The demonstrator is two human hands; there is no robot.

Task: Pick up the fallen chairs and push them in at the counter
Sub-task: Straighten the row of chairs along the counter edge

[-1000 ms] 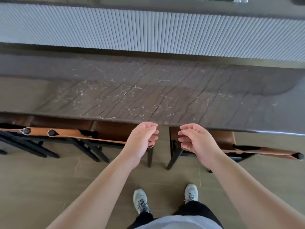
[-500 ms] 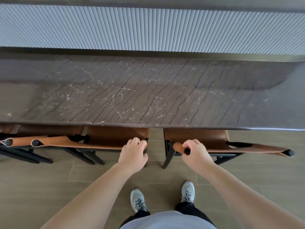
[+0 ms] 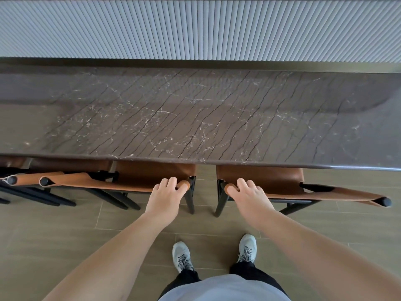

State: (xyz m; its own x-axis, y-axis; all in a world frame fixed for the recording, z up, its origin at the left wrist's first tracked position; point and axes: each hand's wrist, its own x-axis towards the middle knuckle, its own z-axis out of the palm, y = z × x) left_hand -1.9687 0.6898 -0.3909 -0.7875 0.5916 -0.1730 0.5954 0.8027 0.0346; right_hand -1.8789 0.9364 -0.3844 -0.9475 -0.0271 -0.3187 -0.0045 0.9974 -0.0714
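Observation:
Two brown leather chairs with black frames stand upright side by side, their seats tucked under the dark marble counter [image 3: 195, 118]. My left hand [image 3: 165, 197] grips the right end of the left chair's [image 3: 138, 177] leather-wrapped top rail. On the right chair [image 3: 271, 181], my right hand [image 3: 249, 197] grips the left end of the top rail. A narrow gap of floor separates the two chairs.
At the far left, another brown chair [image 3: 19, 179] stands at the counter, touching the left chair. A grey ribbed wall panel [image 3: 195, 29] rises behind the counter. The floor is tan tile [image 3: 65, 231]. My feet in grey sneakers [image 3: 182, 256] stand just behind the chairs.
A second ago both hands hung loosely curled above the chairs. They dropped onto the top rails and took hold, and the chairs now sit a little further under the counter edge.

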